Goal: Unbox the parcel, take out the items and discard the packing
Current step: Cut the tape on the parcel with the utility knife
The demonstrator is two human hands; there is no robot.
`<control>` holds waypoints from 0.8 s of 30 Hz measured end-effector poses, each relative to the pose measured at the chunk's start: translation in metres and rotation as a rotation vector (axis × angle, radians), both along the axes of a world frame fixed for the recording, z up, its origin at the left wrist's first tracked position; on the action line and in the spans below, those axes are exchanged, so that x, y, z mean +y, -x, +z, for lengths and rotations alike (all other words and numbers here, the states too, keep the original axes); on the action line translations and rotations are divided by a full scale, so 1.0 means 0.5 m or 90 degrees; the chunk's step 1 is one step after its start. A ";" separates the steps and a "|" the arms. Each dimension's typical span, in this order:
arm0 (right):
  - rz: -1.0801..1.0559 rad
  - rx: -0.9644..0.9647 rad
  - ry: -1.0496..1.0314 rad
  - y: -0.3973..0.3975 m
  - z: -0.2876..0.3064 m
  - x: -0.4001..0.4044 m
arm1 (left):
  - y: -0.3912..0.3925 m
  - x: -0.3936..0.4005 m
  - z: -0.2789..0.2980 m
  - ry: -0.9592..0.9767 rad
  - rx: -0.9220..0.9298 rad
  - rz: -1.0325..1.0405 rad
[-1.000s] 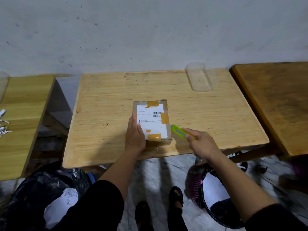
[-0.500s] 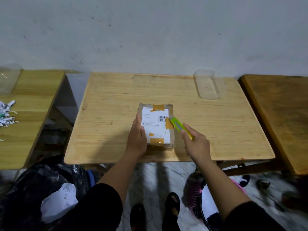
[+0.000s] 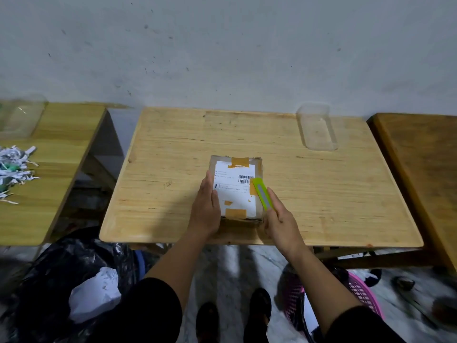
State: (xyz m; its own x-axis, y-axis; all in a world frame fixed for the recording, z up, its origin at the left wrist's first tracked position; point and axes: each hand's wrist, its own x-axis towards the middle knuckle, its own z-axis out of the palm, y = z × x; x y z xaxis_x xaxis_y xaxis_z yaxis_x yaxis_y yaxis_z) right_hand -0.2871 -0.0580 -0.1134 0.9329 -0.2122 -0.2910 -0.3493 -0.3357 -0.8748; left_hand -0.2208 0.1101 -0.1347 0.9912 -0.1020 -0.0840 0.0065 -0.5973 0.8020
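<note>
A small cardboard parcel [image 3: 236, 191] with a white shipping label and strips of brown tape lies flat near the front edge of the middle wooden table [image 3: 321, 194]. My left hand [image 3: 205, 211] rests flat against the parcel's left side, fingers together. My right hand [image 3: 282, 221] holds a lime-green utility knife [image 3: 262, 193] with its tip at the parcel's right edge, over a piece of brown tape. The parcel's flaps are closed.
A clear plastic tray [image 3: 316, 128] stands at the table's back right. Shredded paper [image 3: 14, 169] lies on the left table beside another clear container [image 3: 21, 115]. A black rubbish bag [image 3: 61, 276] sits on the floor at left, a pink basket [image 3: 358, 295] at right. A darker table [image 3: 425, 164] adjoins on the right.
My right hand has brought the green knife from the table beside the parcel up onto its right edge. My left hand stays on the parcel's left side. The camera has shifted closer.
</note>
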 end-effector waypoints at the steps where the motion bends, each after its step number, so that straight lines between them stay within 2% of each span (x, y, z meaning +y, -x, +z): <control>1: 0.004 0.011 -0.015 0.001 0.003 0.000 | 0.001 0.000 0.001 0.003 0.001 0.001; 5: 0.048 0.084 -0.061 0.015 0.041 -0.002 | 0.001 0.002 -0.001 0.010 0.004 0.001; 10: 0.145 0.108 0.044 0.030 0.044 -0.006 | 0.002 0.003 -0.003 0.016 0.005 0.002; 13: 0.152 0.111 0.103 0.032 0.033 -0.025 | 0.003 0.005 -0.002 0.017 0.004 0.002; 16: 0.093 0.076 0.097 0.023 0.037 -0.042 | 0.006 0.002 0.003 0.024 -0.003 0.011; 20: -0.076 0.067 -0.083 -0.028 0.038 -0.072 | 0.010 -0.001 0.015 0.026 -0.014 0.012; 24: -0.133 0.068 -0.104 -0.121 0.019 -0.118 | 0.011 -0.007 0.015 0.016 -0.021 0.031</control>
State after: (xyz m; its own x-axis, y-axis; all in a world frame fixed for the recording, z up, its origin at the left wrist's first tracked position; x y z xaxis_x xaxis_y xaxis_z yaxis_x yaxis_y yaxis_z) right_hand -0.2267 -0.1168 -0.1039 0.8361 -0.3390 -0.4312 -0.4892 -0.1051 -0.8658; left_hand -0.2265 0.1066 -0.1274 0.9973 -0.0552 -0.0490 0.0082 -0.5766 0.8170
